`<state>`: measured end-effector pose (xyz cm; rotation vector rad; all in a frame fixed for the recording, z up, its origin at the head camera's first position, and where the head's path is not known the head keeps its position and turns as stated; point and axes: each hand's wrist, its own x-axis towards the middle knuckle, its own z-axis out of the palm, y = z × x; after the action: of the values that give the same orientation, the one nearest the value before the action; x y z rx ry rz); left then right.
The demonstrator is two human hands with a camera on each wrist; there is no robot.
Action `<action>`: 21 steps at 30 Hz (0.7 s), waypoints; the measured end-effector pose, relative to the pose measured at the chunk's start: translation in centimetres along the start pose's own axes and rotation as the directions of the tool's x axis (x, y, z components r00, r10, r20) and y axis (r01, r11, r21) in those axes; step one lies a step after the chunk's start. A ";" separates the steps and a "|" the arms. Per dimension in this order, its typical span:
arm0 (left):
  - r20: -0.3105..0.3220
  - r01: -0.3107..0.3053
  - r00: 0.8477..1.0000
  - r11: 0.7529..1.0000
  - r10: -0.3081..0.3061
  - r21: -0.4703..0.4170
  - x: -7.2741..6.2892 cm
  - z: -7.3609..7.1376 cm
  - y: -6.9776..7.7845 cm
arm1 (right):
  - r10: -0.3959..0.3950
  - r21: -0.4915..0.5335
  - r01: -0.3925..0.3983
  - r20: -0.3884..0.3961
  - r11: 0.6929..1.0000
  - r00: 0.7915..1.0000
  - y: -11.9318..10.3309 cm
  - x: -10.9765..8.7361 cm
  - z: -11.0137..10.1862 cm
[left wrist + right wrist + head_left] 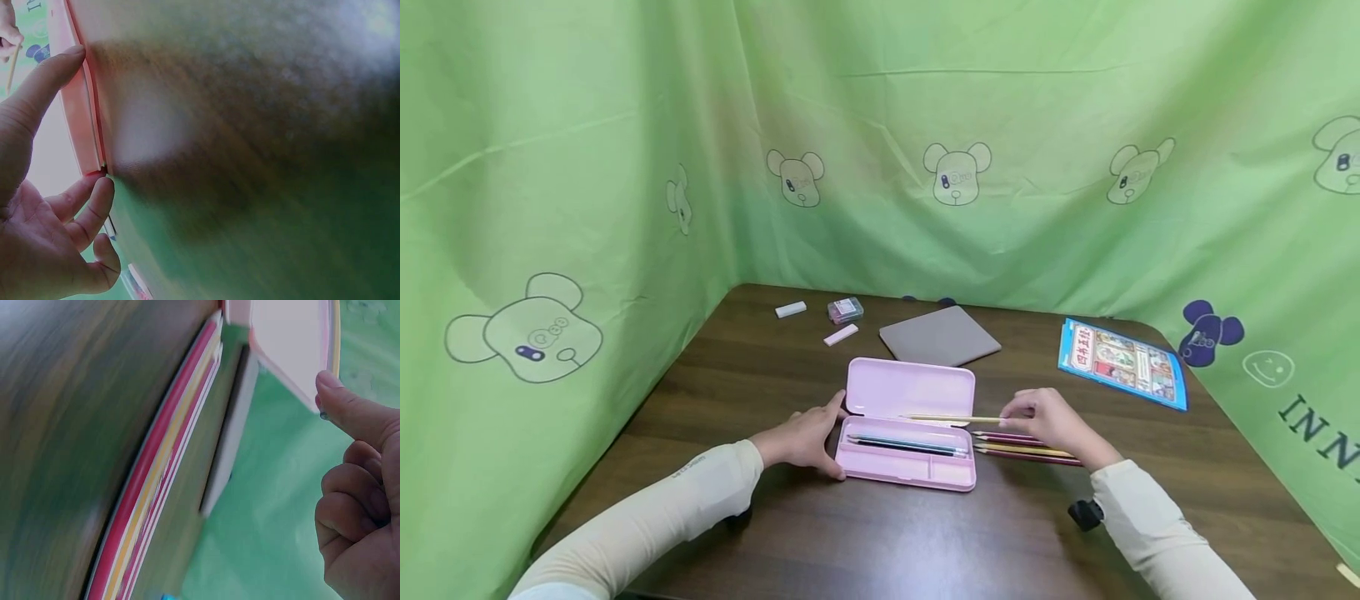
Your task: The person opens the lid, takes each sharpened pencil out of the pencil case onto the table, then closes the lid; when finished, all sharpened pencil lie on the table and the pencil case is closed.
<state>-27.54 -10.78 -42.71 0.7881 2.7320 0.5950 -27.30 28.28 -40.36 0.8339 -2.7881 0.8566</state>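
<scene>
A pink pencil case (906, 479) lies with its lid (912, 387) raised. My left hand (805, 435) holds its left end, thumb by the front corner and fingers by the hinge side. The left wrist view shows that thumb (47, 81) against the case's edge (78, 122). Blue and black pencils (906, 446) lie in the long compartment. My right hand (1047, 417) pinches a yellow pencil (955, 418) by its right end, above the case's back part. In the right wrist view, the thumb and forefinger of the right hand (362, 487) grip it; the other fingers curl.
Several red and yellow pencils (1022, 450) lie right of the case, beneath the right hand. Behind the case is a grey flat slab (940, 336). Two white pieces, one of them an oblong block (791, 309), and a small clear box (846, 310) stand back left. A blue-edged booklet (1123, 364) lies right.
</scene>
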 end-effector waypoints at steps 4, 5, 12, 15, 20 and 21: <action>-0.001 0.002 1.000 1.000 -0.002 0.002 0.0 0.0 0.0 | 0.049 -0.031 -0.050 -0.033 0.998 0.998 0.9 -1.6 -1.3; 0.000 0.003 1.000 1.000 -0.003 0.000 0.0 0.0 0.0 | 0.066 -0.037 -0.068 -0.035 0.997 0.997 1.1 -2.0 -1.6; 0.012 0.014 1.000 1.000 -0.014 0.006 0.0 0.0 0.1 | 0.172 -0.091 -0.173 -0.018 0.981 0.985 2.8 -4.8 -3.8; 0.015 0.016 1.000 1.000 -0.016 0.007 0.0 0.0 0.1 | 0.167 -0.104 -0.167 -0.012 0.980 0.986 3.7 -5.9 -4.4; 0.006 0.014 1.000 1.000 -0.014 0.008 0.0 0.0 0.0 | 0.146 -0.060 -0.144 0.034 0.988 0.989 4.9 -7.3 -4.7; 0.002 0.014 1.000 1.000 -0.014 0.010 0.0 0.0 0.0 | 0.148 -0.048 -0.146 0.050 0.988 0.988 5.0 -7.6 -4.7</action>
<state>-27.54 -10.81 -42.71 0.7713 2.7382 0.5772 -23.85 37.89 -40.85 0.6607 -2.9336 0.8010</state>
